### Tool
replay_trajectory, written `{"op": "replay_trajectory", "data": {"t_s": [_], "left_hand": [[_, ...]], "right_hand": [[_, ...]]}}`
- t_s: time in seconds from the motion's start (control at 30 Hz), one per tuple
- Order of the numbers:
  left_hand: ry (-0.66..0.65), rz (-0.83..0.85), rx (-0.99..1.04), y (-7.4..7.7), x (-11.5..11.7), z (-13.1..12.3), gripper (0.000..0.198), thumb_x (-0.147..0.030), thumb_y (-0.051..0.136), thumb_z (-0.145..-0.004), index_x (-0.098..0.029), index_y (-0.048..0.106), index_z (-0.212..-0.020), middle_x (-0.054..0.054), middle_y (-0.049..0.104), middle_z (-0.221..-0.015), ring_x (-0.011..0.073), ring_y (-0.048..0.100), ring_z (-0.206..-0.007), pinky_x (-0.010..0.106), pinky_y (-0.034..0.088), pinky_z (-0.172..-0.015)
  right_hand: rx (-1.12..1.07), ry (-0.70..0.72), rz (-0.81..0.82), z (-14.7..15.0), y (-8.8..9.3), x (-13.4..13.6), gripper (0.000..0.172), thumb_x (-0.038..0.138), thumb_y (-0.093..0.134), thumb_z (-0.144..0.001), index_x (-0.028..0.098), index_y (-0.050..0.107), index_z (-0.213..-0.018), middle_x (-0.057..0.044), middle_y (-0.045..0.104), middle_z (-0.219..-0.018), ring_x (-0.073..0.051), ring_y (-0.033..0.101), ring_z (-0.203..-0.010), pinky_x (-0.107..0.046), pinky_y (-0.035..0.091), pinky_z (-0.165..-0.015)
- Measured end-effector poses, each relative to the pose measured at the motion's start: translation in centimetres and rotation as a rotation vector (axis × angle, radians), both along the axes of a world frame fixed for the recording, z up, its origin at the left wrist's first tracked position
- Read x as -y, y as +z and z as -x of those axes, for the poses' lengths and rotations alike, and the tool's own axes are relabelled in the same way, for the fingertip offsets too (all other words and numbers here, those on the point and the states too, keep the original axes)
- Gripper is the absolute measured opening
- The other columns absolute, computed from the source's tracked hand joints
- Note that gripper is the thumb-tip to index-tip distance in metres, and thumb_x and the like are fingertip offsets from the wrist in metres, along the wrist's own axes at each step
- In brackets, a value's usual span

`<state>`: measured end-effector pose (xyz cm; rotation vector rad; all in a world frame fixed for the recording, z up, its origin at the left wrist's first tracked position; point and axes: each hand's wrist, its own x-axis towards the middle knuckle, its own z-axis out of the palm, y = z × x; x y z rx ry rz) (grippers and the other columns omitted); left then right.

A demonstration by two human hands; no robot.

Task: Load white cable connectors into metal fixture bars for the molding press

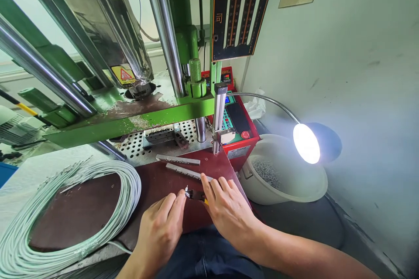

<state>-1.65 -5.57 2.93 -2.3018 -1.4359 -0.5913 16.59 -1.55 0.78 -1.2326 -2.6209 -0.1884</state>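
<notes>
My right hand (227, 207) rests at the front edge of the dark red work plate (157, 181), fingers curled round small cutting pliers (195, 195) with a yellow handle tip. My left hand (162, 226) sits just left of it, fingers pinched together at the plier jaws; what they pinch is too small to make out. Two grey metal strips (183, 170) lie on the plate just beyond my hands. A big coil of pale grey-white wires (81, 209) lies to the left.
A green press machine (131, 113) with steel columns stands behind the plate, with a perforated bed and a fixture (162, 135). To the right are a red control box (238, 130), a white bowl of small metal parts (281, 174) and a lit gooseneck lamp (306, 143). A wall closes the right side.
</notes>
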Motion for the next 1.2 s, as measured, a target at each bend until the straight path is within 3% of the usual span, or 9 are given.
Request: {"op": "replay_trajectory", "data": {"t_s": [0.1, 0.2, 0.27, 0.37, 0.43, 0.53, 1.0, 1.1, 1.2], "left_hand": [[-0.004, -0.006, 0.008, -0.1, -0.1, 0.1, 0.026, -0.003, 0.04, -0.091, -0.011, 0.06, -0.104, 0.004, 0.068, -0.073, 0.0131, 0.065, -0.058, 0.023, 0.049, -0.058], [0.013, -0.025, 0.06, 0.0, -0.2, 0.0, 0.02, -0.007, 0.045, -0.093, -0.012, 0.061, -0.102, 0.003, 0.067, -0.071, 0.0127, 0.064, -0.055, 0.023, 0.048, -0.056], [0.009, -0.019, 0.102, 0.1, -0.2, -0.1, 0.017, -0.011, 0.046, -0.093, -0.012, 0.063, -0.099, 0.001, 0.064, -0.065, 0.0124, 0.062, -0.051, 0.023, 0.046, -0.052], [-0.016, 0.031, 0.171, 0.5, -0.3, 0.0, 0.021, -0.016, 0.043, -0.095, -0.014, 0.064, -0.096, 0.001, 0.064, -0.065, 0.0121, 0.061, -0.051, 0.022, 0.046, -0.051], [-0.024, 0.069, 0.208, 0.7, -0.4, 0.1, 0.024, -0.018, 0.041, -0.096, -0.015, 0.065, -0.096, 0.001, 0.065, -0.067, 0.0121, 0.062, -0.053, 0.022, 0.047, -0.051], [-0.026, 0.108, 0.225, 1.0, -0.5, 0.1, 0.024, -0.019, 0.041, -0.097, -0.016, 0.065, -0.096, 0.001, 0.064, -0.066, 0.0116, 0.063, -0.054, 0.021, 0.048, -0.052], [-0.084, 0.125, -0.107, 1.0, -0.7, 0.2, 0.027, -0.006, 0.033, -0.093, -0.011, 0.06, -0.098, 0.003, 0.061, -0.069, 0.016, 0.06, -0.055, 0.026, 0.046, -0.049], [-0.098, 0.162, -0.198, 1.1, -0.7, 0.3, 0.034, 0.001, 0.029, -0.088, -0.009, 0.059, -0.099, 0.004, 0.061, -0.071, 0.0176, 0.061, -0.056, 0.028, 0.048, -0.05], [-0.1, 0.186, -0.234, 1.0, -0.7, 0.2, 0.037, 0.003, 0.028, -0.085, -0.009, 0.061, -0.097, 0.005, 0.06, -0.07, 0.0182, 0.06, -0.054, 0.029, 0.048, -0.049]], "right_hand": [[-0.126, 0.02, 0.147, 0.1, -0.3, -0.2, 0.048, 0.019, 0.055, -0.088, 0.006, 0.047, -0.134, -0.014, 0.065, -0.097, -0.025, 0.058, -0.082, -0.039, 0.049, -0.073], [-0.369, 0.084, 0.561, -0.1, 0.1, -0.8, 0.027, 0.032, 0.048, -0.096, 0.013, 0.063, -0.107, -0.005, 0.066, -0.079, -0.017, 0.059, -0.068, -0.027, 0.047, -0.058], [-0.524, 0.082, 0.768, -0.3, 0.4, -1.3, 0.034, 0.039, 0.04, -0.1, 0.015, 0.063, -0.092, -0.001, 0.063, -0.07, -0.014, 0.055, -0.061, -0.023, 0.042, -0.052], [-0.623, 0.06, 0.596, -0.8, 0.9, -1.8, 0.028, 0.035, 0.043, -0.099, 0.015, 0.061, -0.107, -0.004, 0.065, -0.086, -0.016, 0.057, -0.076, -0.028, 0.048, -0.069], [-0.535, 0.088, 0.39, -1.1, 1.1, -1.8, 0.03, 0.027, 0.05, -0.095, 0.017, 0.056, -0.121, -0.007, 0.063, -0.096, -0.02, 0.055, -0.087, -0.035, 0.047, -0.081], [-0.335, 0.122, 0.268, -1.3, 1.3, -1.8, 0.036, 0.021, 0.058, -0.088, 0.016, 0.054, -0.123, -0.007, 0.062, -0.098, -0.023, 0.052, -0.089, -0.04, 0.045, -0.082], [-0.098, 0.132, 0.148, -1.4, 1.6, -1.9, 0.024, 0.018, 0.057, -0.084, 0.015, 0.058, -0.109, -0.009, 0.061, -0.097, -0.024, 0.052, -0.086, -0.041, 0.04, -0.079], [-0.064, 0.136, 0.195, -1.4, 1.4, -2.0, 0.02, 0.018, 0.058, -0.084, 0.016, 0.059, -0.104, -0.01, 0.062, -0.098, -0.023, 0.054, -0.082, -0.037, 0.041, -0.074], [-0.125, 0.128, 0.384, -1.3, 0.8, -2.1, 0.012, 0.021, 0.058, -0.085, 0.016, 0.061, -0.095, -0.009, 0.064, -0.091, -0.021, 0.056, -0.078, -0.033, 0.042, -0.07]]}}
